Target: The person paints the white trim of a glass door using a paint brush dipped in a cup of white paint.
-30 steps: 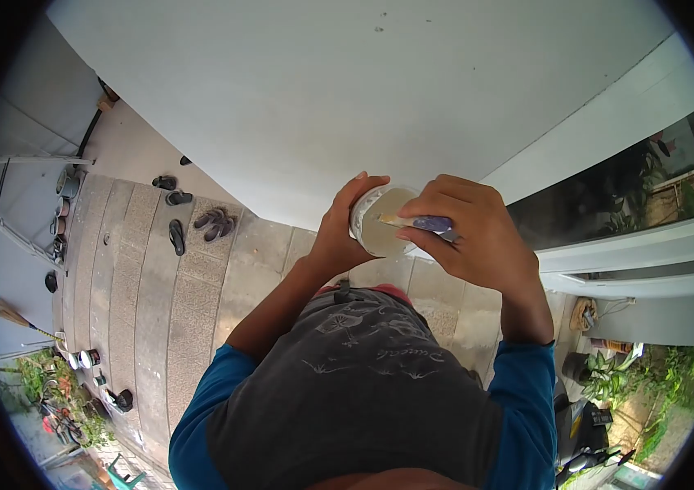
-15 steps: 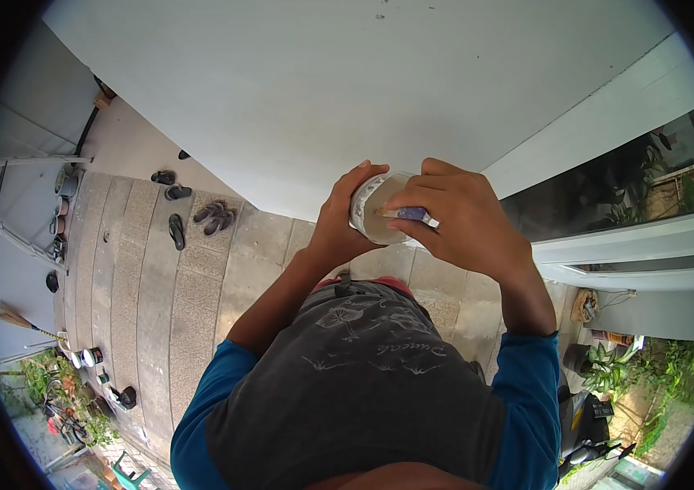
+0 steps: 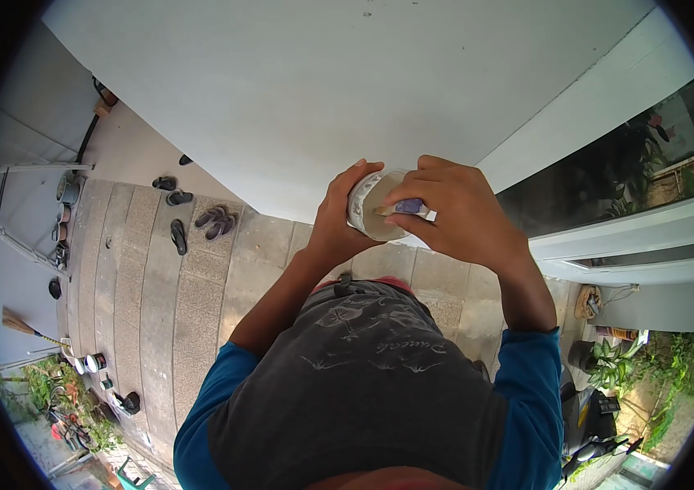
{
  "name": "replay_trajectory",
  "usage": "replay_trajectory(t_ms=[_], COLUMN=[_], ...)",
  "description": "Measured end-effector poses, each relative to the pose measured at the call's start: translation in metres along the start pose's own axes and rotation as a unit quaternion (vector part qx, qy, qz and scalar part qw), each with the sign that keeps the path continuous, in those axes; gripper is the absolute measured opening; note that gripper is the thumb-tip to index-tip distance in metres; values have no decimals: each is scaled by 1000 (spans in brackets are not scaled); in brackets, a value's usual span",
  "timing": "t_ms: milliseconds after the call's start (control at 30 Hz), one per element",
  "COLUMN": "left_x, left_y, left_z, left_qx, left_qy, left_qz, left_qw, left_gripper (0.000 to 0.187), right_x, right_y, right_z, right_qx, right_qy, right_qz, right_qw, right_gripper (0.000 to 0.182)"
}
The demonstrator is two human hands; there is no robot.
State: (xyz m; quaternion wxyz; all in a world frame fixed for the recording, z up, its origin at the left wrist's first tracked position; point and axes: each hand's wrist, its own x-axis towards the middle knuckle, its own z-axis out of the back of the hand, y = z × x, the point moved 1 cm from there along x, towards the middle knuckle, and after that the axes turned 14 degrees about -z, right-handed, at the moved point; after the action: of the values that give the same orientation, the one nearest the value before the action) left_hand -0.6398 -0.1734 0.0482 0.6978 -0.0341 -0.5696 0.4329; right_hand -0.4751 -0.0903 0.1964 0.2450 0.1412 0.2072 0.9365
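Note:
My left hand [image 3: 340, 214] is wrapped round the side of a clear, ridged plastic cup [image 3: 357, 211], tilted so that its mouth faces me. Inside shows something pale and whitish. My right hand [image 3: 460, 214] pinches what looks like a small paintbrush [image 3: 409, 207] with a purple handle and a white end. Its yellowish-brown tip lies within the cup's mouth. The right fingers hide part of the cup's rim, and the left palm covers its near side. Both hands are held in front of my body, close to a pale wall.
The large pale wall [image 3: 298, 98] rises ahead, with a dark window [image 3: 608, 163] on the right. Several sandals [image 3: 178, 236] lie on the paved floor [image 3: 159, 302] at left. A broom [image 3: 24, 325], small buckets [image 3: 95, 361] and plants stand farther left; more plants [image 3: 608, 363] grow at right.
The brush has turned slightly in my right fingers, so more of its purple handle and its tip show. Both hands and the cup stay almost in place.

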Motion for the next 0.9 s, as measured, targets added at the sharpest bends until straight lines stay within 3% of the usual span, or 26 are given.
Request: replay_trajectory(t_ms=[167,333,467,600,667,733,800,867,900], left_x=[-6,-9,-10,-14,-14,-14,-20,-22,-24], left_y=[1,0,-8,-6,-7,-10,-6,-2,-1], left_z=[-3,3,1,0,-5,-9,-14,-24,-23], left_qx=[-49,-13,-17,-12,-24,-29,16,-34,-19], left_qy=[-29,-15,-23,-20,-23,-45,-38,-73,-61], left_qz=[18,22,59,62,47,91,105,91,89], left_qw=[998,1000,998,998,998,994,994,993,994], left_gripper=[114,122,122,123,123,113,116,117,118], right_x=[-4,-6,-12,-14,-18,-22,-24,-26,-24], right_y=[-3,-13,-18,-13,-12,-6,-10,-7,-8], right_z=[-1,13,15,10,3,1,-11,-2,-7], right_qx=[13,183,238,244,192,187,117,162,119], right_qy=[-20,-67,-89,-83,-128,-99,-144,-70,-121], right_qz=[20,-131,-212,-176,-98,-108,-58,-83,-58], right_qw=[1000,972,944,950,968,971,981,981,984], right_gripper=[20,19,17,18,18,17,19,18,18])
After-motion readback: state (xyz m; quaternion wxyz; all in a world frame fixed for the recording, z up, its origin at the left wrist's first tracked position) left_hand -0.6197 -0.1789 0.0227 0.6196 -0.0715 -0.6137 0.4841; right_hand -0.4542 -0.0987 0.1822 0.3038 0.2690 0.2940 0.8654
